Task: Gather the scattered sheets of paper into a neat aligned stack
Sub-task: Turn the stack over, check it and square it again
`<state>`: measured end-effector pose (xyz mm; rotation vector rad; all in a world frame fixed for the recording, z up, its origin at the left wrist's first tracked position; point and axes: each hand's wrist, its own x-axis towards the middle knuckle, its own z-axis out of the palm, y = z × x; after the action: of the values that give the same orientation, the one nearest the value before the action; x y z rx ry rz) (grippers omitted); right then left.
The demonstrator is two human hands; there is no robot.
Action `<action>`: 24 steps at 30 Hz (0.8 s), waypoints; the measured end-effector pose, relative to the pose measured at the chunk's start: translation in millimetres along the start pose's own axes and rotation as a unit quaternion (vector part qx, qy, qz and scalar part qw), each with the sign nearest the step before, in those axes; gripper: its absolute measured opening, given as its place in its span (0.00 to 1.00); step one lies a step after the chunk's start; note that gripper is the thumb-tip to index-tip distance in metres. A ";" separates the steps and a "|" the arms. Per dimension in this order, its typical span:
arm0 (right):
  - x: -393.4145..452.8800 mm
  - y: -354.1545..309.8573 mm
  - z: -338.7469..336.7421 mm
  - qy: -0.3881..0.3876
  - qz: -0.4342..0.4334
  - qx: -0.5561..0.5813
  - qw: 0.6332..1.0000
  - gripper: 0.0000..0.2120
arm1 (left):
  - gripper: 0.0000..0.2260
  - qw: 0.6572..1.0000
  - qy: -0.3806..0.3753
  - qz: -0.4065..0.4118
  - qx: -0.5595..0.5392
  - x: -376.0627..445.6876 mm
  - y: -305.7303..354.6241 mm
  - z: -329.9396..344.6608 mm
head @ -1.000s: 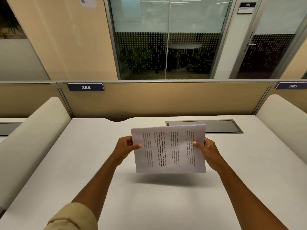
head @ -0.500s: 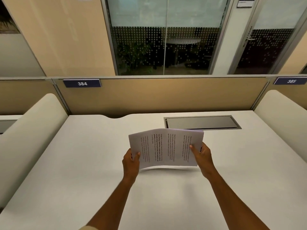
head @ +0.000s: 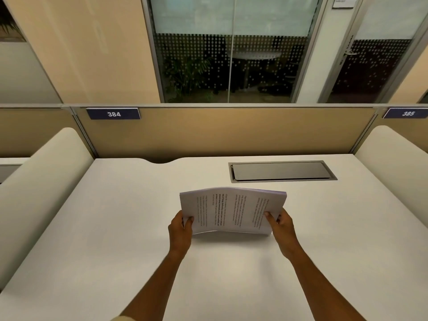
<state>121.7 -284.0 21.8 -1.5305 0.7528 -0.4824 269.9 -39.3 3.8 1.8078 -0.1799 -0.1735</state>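
Note:
A stack of printed white sheets point(head: 231, 210) stands on its lower long edge on the white desk point(head: 115, 228), bowed upward in the middle, text running sideways. My left hand point(head: 180, 230) grips the stack's lower left corner. My right hand point(head: 281, 225) grips its lower right side, thumb on the front sheet. The sheets' top edges look nearly even, with slight fanning at the upper right. No loose sheets lie elsewhere on the desk.
A closed metal cable hatch point(head: 281, 171) sits in the desk just behind the stack. Padded cream dividers stand at the left point(head: 44, 177) and right point(head: 393, 163). A tan partition point(head: 220, 130) closes the back, with glass walls beyond.
The stack came down from mid-air until its lower edge rests on the desk, and it bowed upward. My hands slid lower along its sides.

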 end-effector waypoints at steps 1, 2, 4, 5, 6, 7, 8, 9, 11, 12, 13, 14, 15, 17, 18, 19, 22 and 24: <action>0.1 0.6 0.4 -0.001 0.000 0.000 1.000 0.18 | 0.10 1.000 -0.002 -0.003 0.001 0.7 -0.7 -0.3; -0.1 2.1 0.8 -0.001 0.000 -0.001 1.000 0.18 | 0.10 1.000 -0.005 -0.006 0.006 0.9 -2.1 -0.9; -0.7 4.7 0.8 -0.001 0.002 0.000 1.000 0.18 | 0.10 1.000 -0.012 -0.013 0.017 1.5 -5.1 -1.6; -0.8 5.1 0.9 -0.001 0.003 0.000 1.000 0.18 | 0.10 1.000 -0.017 -0.013 0.020 1.9 -6.0 -2.0; -0.3 4.2 1.3 -0.001 0.004 0.000 1.000 0.18 | 0.10 0.999 -0.021 -0.009 0.024 3.3 -6.1 -2.3; 0.4 2.2 1.7 -0.003 0.004 -0.001 1.000 0.17 | 0.09 0.999 -0.025 -0.003 0.029 5.0 -5.4 -2.7; 1.3 -0.1 2.1 -0.006 0.005 -0.004 1.000 0.17 | 0.09 0.999 -0.031 0.004 0.037 7.1 -3.5 -3.4; 2.7 -2.6 2.0 -0.009 0.005 -0.009 1.000 0.16 | 0.09 0.998 -0.037 0.011 0.046 10.1 -0.5 -4.1; 6.3 -8.0 0.4 -0.014 0.001 -0.012 1.000 0.13 | 0.08 0.996 -0.048 0.030 0.062 18.2 9.2 -6.6; 8.5 -11.2 -1.3 -0.016 -0.002 -0.007 1.000 0.12 | 0.07 0.995 -0.053 0.044 0.069 23.6 16.0 -8.5; 11.2 -14.8 -3.5 -0.017 -0.005 0.001 1.000 0.12 | 0.06 0.993 -0.058 0.059 0.079 30.2 23.8 -10.8; 14.4 -19.2 -5.8 -0.017 -0.008 0.009 1.000 0.11 | 0.05 0.991 -0.062 0.074 0.091 37.6 32.6 -13.9; 17.5 -23.8 -8.7 -0.016 -0.010 0.019 1.000 0.12 | 0.04 0.988 -0.068 0.090 0.103 45.8 41.8 -17.1; 24.5 -33.7 -14.8 -0.011 -0.013 0.038 0.999 0.11 | 0.05 0.979 -0.084 0.128 0.133 62.3 63.2 -23.7; 27.9 -38.4 -18.2 -0.010 -0.016 0.034 0.999 0.10 | 0.04 0.973 -0.091 0.149 0.151 69.8 75.4 -26.8; 31.2 -42.8 -21.2 -0.011 -0.021 0.021 0.999 0.09 | 0.04 0.967 -0.096 0.170 0.166 76.9 88.1 -29.5; 38.7 -53.3 -27.0 -0.027 -0.035 -0.022 0.999 0.08 | 0.06 0.950 -0.114 0.220 0.189 93.6 127.1 -34.9; 41.6 -59.0 -25.7 -0.051 -0.048 -0.076 0.995 0.08 | 0.07 0.938 -0.151 0.237 0.202 98.1 151.7 -35.9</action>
<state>142.9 -332.6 77.3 -1.7256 0.6502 -0.4237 368.7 -62.6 157.4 2.0770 -0.9166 -0.0703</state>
